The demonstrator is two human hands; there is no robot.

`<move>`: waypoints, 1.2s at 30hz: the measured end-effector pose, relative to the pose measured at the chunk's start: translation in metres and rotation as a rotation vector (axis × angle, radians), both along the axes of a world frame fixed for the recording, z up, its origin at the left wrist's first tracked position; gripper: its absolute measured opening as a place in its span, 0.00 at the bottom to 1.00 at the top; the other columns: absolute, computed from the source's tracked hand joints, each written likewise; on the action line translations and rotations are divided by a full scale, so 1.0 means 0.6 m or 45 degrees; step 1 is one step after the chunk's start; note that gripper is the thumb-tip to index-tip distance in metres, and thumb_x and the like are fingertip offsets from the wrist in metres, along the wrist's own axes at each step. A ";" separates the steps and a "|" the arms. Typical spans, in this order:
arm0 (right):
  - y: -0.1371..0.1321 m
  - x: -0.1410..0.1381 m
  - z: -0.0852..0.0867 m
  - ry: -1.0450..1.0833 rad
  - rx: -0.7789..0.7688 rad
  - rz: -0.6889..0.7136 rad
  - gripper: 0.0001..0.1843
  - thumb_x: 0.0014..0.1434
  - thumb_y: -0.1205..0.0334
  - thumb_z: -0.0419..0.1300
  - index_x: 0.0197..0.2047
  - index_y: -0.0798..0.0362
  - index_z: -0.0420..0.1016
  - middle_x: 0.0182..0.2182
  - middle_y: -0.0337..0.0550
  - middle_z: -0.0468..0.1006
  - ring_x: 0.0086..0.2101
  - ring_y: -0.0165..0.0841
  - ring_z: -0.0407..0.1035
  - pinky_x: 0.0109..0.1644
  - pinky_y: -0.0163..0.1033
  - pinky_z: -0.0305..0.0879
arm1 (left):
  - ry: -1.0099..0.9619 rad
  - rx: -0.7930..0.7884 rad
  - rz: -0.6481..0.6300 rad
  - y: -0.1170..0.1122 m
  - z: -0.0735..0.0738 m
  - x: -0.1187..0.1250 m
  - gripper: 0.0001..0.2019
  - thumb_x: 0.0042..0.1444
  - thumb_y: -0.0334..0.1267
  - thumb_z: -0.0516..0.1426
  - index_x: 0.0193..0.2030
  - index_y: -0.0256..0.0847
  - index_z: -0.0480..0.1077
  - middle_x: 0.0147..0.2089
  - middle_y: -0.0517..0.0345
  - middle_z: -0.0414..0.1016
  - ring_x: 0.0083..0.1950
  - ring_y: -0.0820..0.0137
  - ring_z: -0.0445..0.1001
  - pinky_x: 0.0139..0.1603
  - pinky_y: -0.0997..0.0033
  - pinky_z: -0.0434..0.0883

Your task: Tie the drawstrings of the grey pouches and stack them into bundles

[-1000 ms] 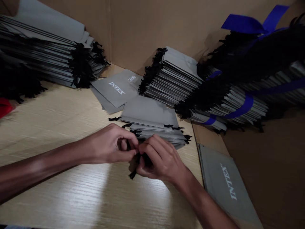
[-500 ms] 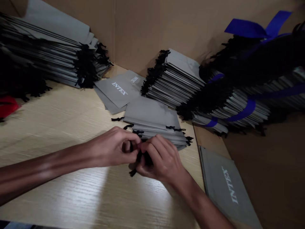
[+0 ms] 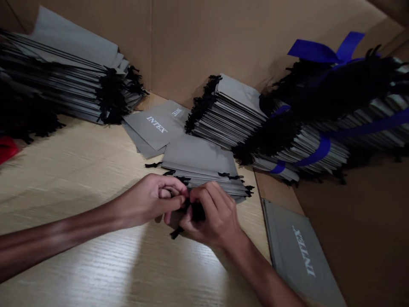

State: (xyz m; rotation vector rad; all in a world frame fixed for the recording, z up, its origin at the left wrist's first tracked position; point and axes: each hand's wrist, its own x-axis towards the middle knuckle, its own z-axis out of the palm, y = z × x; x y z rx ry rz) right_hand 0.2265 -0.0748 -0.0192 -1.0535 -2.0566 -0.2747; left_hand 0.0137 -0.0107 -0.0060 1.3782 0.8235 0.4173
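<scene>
My left hand (image 3: pixel 150 201) and my right hand (image 3: pixel 211 217) meet over the light wooden tabletop (image 3: pixel 79 179), fingers pinched together. Between them is a black cord (image 3: pixel 188 211); its frayed end (image 3: pixel 175 233) hangs out under my right hand. Both hands grip the cord. They sit at the near edge of a small pile of flat grey bags (image 3: pixel 201 164) with black cords sticking out of its sides.
Tall stacks of grey bags stand at the back left (image 3: pixel 64 76), centre (image 3: pixel 230 113) and right, the right one bound with blue ribbon (image 3: pixel 322 145). Loose INTEX bags lie behind the pile (image 3: pixel 156 125) and at the right (image 3: pixel 300 251). Cardboard walls (image 3: pixel 198 38) enclose the table.
The hands stay together on the cord with only small finger movements. The view has shifted slightly.
</scene>
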 end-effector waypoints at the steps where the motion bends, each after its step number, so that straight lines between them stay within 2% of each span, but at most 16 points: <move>1: 0.000 0.005 0.002 -0.020 -0.039 0.039 0.06 0.65 0.67 0.61 0.45 0.49 0.71 0.32 0.43 0.79 0.32 0.39 0.72 0.32 0.43 0.71 | 0.043 0.049 -0.056 0.004 0.003 -0.004 0.10 0.64 0.44 0.67 0.47 0.43 0.83 0.24 0.65 0.77 0.25 0.70 0.76 0.26 0.75 0.68; 5: -0.001 0.019 0.011 -0.115 -0.106 0.141 0.08 0.63 0.68 0.60 0.46 0.49 0.72 0.33 0.42 0.79 0.33 0.39 0.72 0.31 0.42 0.70 | 0.202 0.434 -0.255 0.018 0.018 -0.018 0.12 0.68 0.46 0.65 0.47 0.44 0.88 0.28 0.61 0.80 0.26 0.70 0.77 0.26 0.75 0.66; 8: -0.003 0.021 0.014 -0.179 -0.125 0.159 0.08 0.64 0.68 0.61 0.46 0.50 0.73 0.33 0.43 0.80 0.34 0.40 0.72 0.31 0.43 0.68 | 0.185 0.687 -0.281 0.022 0.024 -0.019 0.09 0.66 0.42 0.66 0.43 0.44 0.89 0.29 0.61 0.78 0.27 0.73 0.72 0.27 0.75 0.64; 10: -0.004 0.018 0.015 -0.168 -0.144 0.170 0.08 0.63 0.68 0.61 0.46 0.50 0.73 0.33 0.43 0.80 0.33 0.40 0.72 0.31 0.43 0.68 | 0.173 0.732 -0.260 0.020 0.025 -0.016 0.07 0.63 0.40 0.67 0.39 0.43 0.88 0.29 0.62 0.78 0.28 0.73 0.71 0.28 0.76 0.64; 13: -0.005 0.011 0.013 -0.074 -0.150 0.173 0.07 0.63 0.68 0.61 0.45 0.49 0.72 0.33 0.42 0.79 0.33 0.38 0.71 0.32 0.43 0.69 | 0.192 0.674 -0.199 0.014 0.024 -0.010 0.06 0.58 0.38 0.67 0.36 0.42 0.87 0.28 0.63 0.78 0.27 0.73 0.71 0.27 0.76 0.64; 17: -0.005 0.003 0.008 0.028 -0.176 0.136 0.06 0.64 0.67 0.60 0.44 0.48 0.71 0.34 0.42 0.78 0.33 0.38 0.71 0.34 0.42 0.71 | 0.223 0.459 -0.074 0.005 0.025 -0.003 0.08 0.53 0.41 0.67 0.36 0.41 0.86 0.23 0.64 0.75 0.25 0.73 0.69 0.24 0.77 0.62; 22: -0.005 0.006 0.008 0.132 -0.210 0.140 0.06 0.67 0.67 0.61 0.47 0.49 0.72 0.36 0.44 0.80 0.35 0.39 0.72 0.38 0.44 0.74 | 0.164 0.172 -0.001 0.006 0.019 0.001 0.12 0.56 0.46 0.69 0.42 0.41 0.84 0.21 0.62 0.79 0.23 0.71 0.75 0.24 0.78 0.68; 26: -0.006 0.025 0.025 0.118 -0.340 0.191 0.15 0.67 0.69 0.63 0.56 0.51 0.75 0.46 0.49 0.83 0.44 0.42 0.76 0.49 0.49 0.76 | 0.167 0.065 -0.047 0.015 0.016 -0.005 0.16 0.59 0.51 0.71 0.45 0.42 0.81 0.22 0.61 0.81 0.15 0.75 0.64 0.13 0.79 0.60; 29: -0.001 0.037 0.032 -0.009 -0.385 0.133 0.18 0.70 0.67 0.66 0.62 0.51 0.76 0.52 0.50 0.85 0.49 0.45 0.76 0.54 0.53 0.75 | 0.150 0.050 -0.084 0.019 0.018 -0.010 0.17 0.60 0.53 0.71 0.46 0.43 0.79 0.23 0.62 0.81 0.13 0.76 0.60 0.09 0.79 0.59; 33: 0.010 0.039 0.021 -0.054 -0.262 0.143 0.06 0.75 0.64 0.67 0.54 0.52 0.82 0.49 0.47 0.88 0.45 0.42 0.76 0.48 0.49 0.74 | 0.147 0.117 -0.073 0.015 0.023 -0.007 0.16 0.60 0.53 0.71 0.45 0.43 0.80 0.23 0.64 0.79 0.15 0.75 0.61 0.10 0.79 0.60; 36: 0.015 0.035 0.010 -0.091 -0.205 0.126 0.05 0.76 0.63 0.67 0.52 0.53 0.84 0.47 0.48 0.88 0.44 0.42 0.75 0.45 0.49 0.72 | 0.163 0.268 -0.010 0.008 0.023 -0.005 0.16 0.55 0.50 0.75 0.40 0.43 0.81 0.24 0.65 0.77 0.22 0.74 0.70 0.18 0.81 0.66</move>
